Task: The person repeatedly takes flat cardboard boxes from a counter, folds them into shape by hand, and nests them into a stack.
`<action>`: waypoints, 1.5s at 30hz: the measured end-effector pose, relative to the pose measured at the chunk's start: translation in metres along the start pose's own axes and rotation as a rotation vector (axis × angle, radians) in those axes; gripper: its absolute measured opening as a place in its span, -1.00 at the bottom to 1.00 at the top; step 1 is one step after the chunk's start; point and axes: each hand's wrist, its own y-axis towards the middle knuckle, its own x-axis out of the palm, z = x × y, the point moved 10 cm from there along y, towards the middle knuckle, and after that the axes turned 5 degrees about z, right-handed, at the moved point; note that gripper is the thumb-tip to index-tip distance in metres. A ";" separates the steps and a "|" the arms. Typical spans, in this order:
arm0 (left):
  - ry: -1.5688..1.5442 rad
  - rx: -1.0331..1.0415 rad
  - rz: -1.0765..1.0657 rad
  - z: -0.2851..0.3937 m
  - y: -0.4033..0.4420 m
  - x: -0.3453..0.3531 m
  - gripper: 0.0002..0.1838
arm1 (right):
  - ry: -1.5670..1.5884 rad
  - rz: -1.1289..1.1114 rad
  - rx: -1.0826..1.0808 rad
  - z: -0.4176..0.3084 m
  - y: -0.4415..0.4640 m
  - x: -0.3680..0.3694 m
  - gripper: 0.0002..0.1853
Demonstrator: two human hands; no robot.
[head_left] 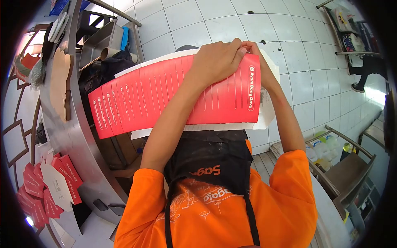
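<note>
A fanned stack of flat red box blanks, printed with white lettering, lies across my front above the black apron. White edges of more sheets show beneath and behind it. My left hand rests over the top of the stack near its right end, with fingers bent at the far edge and thumb by the corner. My right hand holds the far right corner from the outer side. Its fingertips curl over the edge beside my left thumb, and part of its palm is hidden by the sheets.
To the left runs a steel counter, with brown cardboard, folded red boxes and a dark phone. Beyond it stands a metal basin. Plastic bottles and a chair are at right. Another person's leg shows at far right.
</note>
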 end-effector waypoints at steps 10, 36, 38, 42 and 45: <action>-0.089 -0.058 0.010 -0.006 0.000 -0.004 -0.63 | -0.042 -0.136 -0.040 -0.025 0.007 0.004 -0.41; -0.175 -0.125 -0.027 -0.014 0.006 -0.002 -0.70 | 0.022 -0.211 -0.106 -0.029 0.015 0.021 -0.48; -0.168 -0.123 -0.015 -0.017 0.004 0.000 -0.70 | -0.001 -0.198 -0.075 -0.031 0.015 0.019 -0.52; -0.160 -0.167 -0.078 -0.014 0.002 -0.001 -0.69 | -0.001 -0.111 -0.036 -0.022 0.008 0.010 -0.55; -0.036 0.077 0.050 0.005 -0.010 -0.016 -0.55 | 0.075 0.058 0.011 -0.004 -0.011 -0.007 -0.55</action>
